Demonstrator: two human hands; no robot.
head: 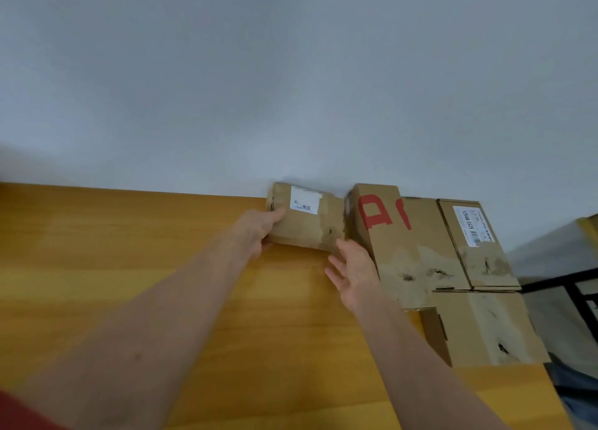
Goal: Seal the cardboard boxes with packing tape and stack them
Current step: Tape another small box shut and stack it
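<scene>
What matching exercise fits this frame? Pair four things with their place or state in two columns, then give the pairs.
Things:
1. left hand
2. right hand
3. box with red lettering
4. box with barcode label

Places or states:
A. farthest right in the back row
B. grips the left end of the small white-labelled box
C. open, fingers straight, holding nothing
D. directly right of the small white-labelled box

Pairs: 1-B, 2-C, 3-D, 4-A
</scene>
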